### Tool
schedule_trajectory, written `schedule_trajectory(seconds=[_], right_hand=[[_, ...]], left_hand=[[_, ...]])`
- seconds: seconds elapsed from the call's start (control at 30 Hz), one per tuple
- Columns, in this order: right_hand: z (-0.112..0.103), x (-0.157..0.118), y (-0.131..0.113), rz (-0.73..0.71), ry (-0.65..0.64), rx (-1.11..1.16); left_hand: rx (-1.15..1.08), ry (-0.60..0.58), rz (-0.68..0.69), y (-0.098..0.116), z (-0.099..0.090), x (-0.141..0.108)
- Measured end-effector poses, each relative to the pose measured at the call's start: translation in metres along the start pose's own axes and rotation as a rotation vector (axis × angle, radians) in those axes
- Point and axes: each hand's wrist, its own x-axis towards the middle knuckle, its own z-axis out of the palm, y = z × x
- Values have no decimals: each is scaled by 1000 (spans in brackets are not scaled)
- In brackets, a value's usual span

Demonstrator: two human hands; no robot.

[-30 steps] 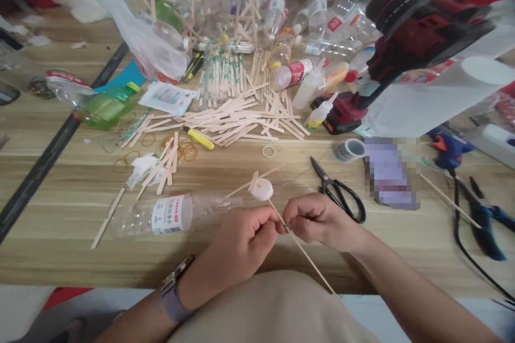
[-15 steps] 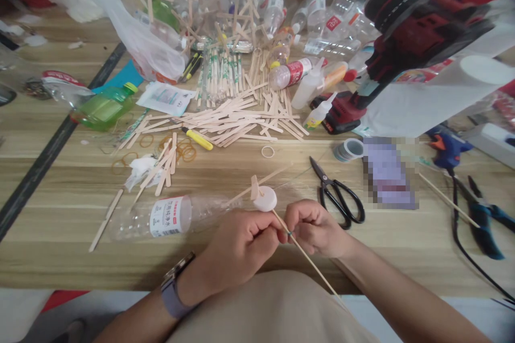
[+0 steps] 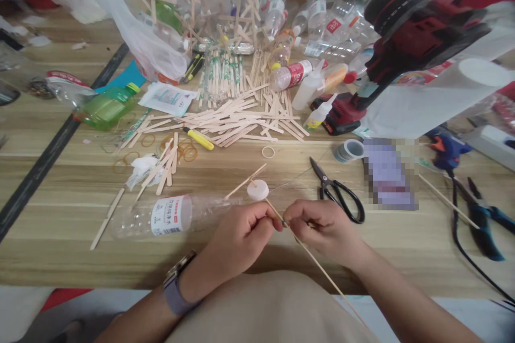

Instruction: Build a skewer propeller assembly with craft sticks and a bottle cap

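My left hand (image 3: 245,236), with a watch on its wrist, is closed round a thin wooden stick (image 3: 322,268) just below a white round disc (image 3: 258,190). My right hand (image 3: 322,228) pinches at the same stick, its fingertips close to the left ones, where a small dark green wrap shows. The stick slants down to the right past my body. A flat wooden piece (image 3: 246,180) is at its upper end, beyond the disc. Beside my left hand a clear bottle (image 3: 171,215) lies on its side.
Black scissors (image 3: 336,187) lie beyond my right hand, with a spool (image 3: 348,150) behind them. Wooden sticks (image 3: 237,120) are piled further back. A red-and-black power drill (image 3: 418,37) stands at right, near a glue gun (image 3: 446,147) and pliers (image 3: 485,225).
The disc and the stick's upper end have shifted slightly left and up, and the flat piece has turned. My right hand has moved a little left along with the stick.
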Motion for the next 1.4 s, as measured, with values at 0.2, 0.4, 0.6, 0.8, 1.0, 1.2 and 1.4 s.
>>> schedule_trajectory(seconds=[0.2,0.4,0.6,0.8,1.0,1.2,1.4], right_hand=[[2,-12,-10,-217,171,-516],[6,-15,-11,-248,207,-615],[7,-16,-13,-188,231,-542],[9,-17,-16,-234,236,-604],[8,-19,-15,-382,231,-742],[9,-18,-13,-464,177,-802],[12,-16,-13,-465,147,-789]], left_hand=[[-31,-34,-83,2,1,-2],[-137,-29,-96,-1,2,0],[-87,-15,-54,1,1,0],[-146,-45,-137,3,-1,-2],[-437,-120,-288,1,1,4],[-353,-24,-252,-1,3,5],[-235,-8,-256,-1,3,6]])
